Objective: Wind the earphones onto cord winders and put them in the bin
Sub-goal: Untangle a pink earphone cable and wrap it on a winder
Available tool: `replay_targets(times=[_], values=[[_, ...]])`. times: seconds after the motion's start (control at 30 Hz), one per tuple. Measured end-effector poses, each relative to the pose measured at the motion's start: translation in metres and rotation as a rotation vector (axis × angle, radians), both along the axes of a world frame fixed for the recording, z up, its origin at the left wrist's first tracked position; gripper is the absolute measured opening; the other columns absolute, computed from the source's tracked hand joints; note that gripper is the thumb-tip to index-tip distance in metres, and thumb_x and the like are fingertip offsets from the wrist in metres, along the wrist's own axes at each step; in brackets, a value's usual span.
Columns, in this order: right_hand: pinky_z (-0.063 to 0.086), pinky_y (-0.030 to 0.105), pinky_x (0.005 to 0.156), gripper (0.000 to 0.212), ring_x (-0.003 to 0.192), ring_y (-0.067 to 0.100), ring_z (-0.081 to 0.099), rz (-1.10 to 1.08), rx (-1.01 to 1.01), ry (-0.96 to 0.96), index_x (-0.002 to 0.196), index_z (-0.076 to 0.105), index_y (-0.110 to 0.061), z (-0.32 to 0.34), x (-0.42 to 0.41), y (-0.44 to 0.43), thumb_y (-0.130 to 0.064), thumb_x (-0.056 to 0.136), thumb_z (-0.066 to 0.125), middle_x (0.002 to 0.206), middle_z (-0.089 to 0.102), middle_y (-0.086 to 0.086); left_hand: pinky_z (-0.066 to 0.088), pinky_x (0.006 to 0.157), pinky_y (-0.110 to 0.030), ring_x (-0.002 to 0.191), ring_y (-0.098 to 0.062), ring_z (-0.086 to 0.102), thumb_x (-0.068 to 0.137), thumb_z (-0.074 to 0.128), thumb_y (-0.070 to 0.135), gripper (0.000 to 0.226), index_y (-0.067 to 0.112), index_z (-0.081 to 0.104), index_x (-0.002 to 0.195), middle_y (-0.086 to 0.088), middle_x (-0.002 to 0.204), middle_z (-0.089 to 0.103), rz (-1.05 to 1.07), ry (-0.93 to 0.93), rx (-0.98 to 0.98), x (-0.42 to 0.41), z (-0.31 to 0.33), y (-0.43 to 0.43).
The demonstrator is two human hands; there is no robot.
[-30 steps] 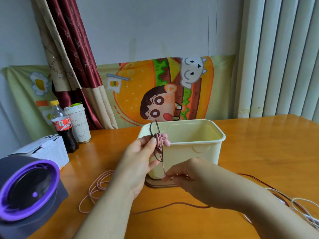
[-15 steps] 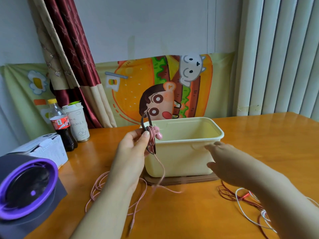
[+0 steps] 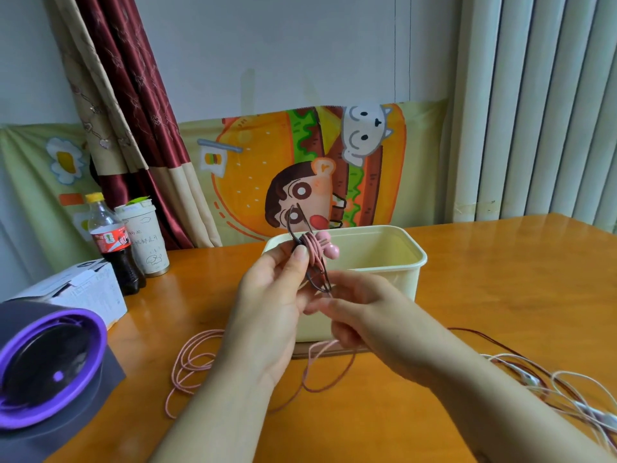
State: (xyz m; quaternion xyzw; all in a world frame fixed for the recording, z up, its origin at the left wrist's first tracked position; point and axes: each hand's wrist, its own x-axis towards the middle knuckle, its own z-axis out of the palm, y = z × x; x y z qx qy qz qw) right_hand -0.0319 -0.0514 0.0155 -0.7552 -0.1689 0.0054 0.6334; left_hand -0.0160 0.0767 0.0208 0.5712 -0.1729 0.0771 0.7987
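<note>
My left hand (image 3: pixel 271 295) pinches a dark cord winder (image 3: pixel 298 225) upright in front of the cream bin (image 3: pixel 384 262). Pink earphone cord is wrapped round the winder's middle, and the two pink earbuds (image 3: pixel 329 246) stick out to its right. Just below the winder, my right hand (image 3: pixel 364 320) has its fingers curled round the pink cord (image 3: pixel 190 359), which trails down in loose loops onto the table to the left. The bin stands open on a thin brown mat, and I see nothing inside it.
A tangle of white and dark red earphone cords (image 3: pixel 564 389) lies at the right. At the left stand a purple-rimmed black device (image 3: pixel 46 369), a white box (image 3: pixel 80 292), a cola bottle (image 3: pixel 112 242) and a paper cup (image 3: pixel 147 242).
My right hand came back from the bin's right side to just under the winder and took hold of the pink cord. The left hand kept the winder raised and steady.
</note>
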Motion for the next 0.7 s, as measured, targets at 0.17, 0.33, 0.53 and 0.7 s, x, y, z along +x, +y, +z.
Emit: replay_targets(times=[0.17, 0.33, 0.53, 0.7], values=[[0.047, 0.025, 0.062, 0.033, 0.066, 0.014, 0.060, -0.188, -0.566, -0.257, 0.090, 0.072, -0.010, 0.003, 0.000, -0.004, -0.025, 0.100, 0.044, 0.078, 0.069, -0.002, 0.057, 0.085, -0.025, 0.098, -0.013, 0.069, 0.101, 0.042, 0.011, 0.026, 0.007, 0.067, 0.105, -0.005, 0.092, 0.074, 0.010, 0.010, -0.088, 0.004, -0.001, 0.000], [0.054, 0.037, 0.072, 0.029, 0.075, 0.017, 0.062, -0.251, -0.862, -0.366, 0.096, 0.067, -0.020, 0.005, -0.007, -0.004, -0.033, 0.100, 0.041, 0.083, 0.067, -0.001, 0.055, 0.076, -0.020, 0.093, -0.010, 0.070, 0.102, 0.042, 0.011, 0.026, 0.008, 0.068, 0.105, -0.004, 0.093, 0.075, 0.020, 0.029, 0.014, 0.006, -0.007, 0.001], [0.053, 0.030, 0.067, 0.028, 0.070, 0.014, 0.061, -0.284, -0.782, -0.302, 0.096, 0.070, -0.018, 0.021, -0.012, -0.012, -0.028, 0.099, 0.044, 0.081, 0.068, -0.001, 0.054, 0.086, -0.030, 0.103, -0.013, 0.068, 0.102, 0.042, 0.015, 0.028, 0.017, 0.071, 0.102, -0.002, 0.102, 0.075, 0.014, 0.056, 0.125, 0.007, -0.010, 0.003], [0.052, 0.039, 0.068, 0.028, 0.070, 0.018, 0.061, -0.320, -0.723, -0.315, 0.087, 0.069, -0.012, 0.024, -0.014, -0.013, -0.024, 0.096, 0.045, 0.076, 0.067, 0.002, 0.053, 0.079, -0.026, 0.091, -0.008, 0.068, 0.102, 0.041, 0.015, 0.029, 0.011, 0.068, 0.113, -0.001, 0.101, 0.075, -0.091, 0.135, 0.068, 0.008, -0.009, 0.004]])
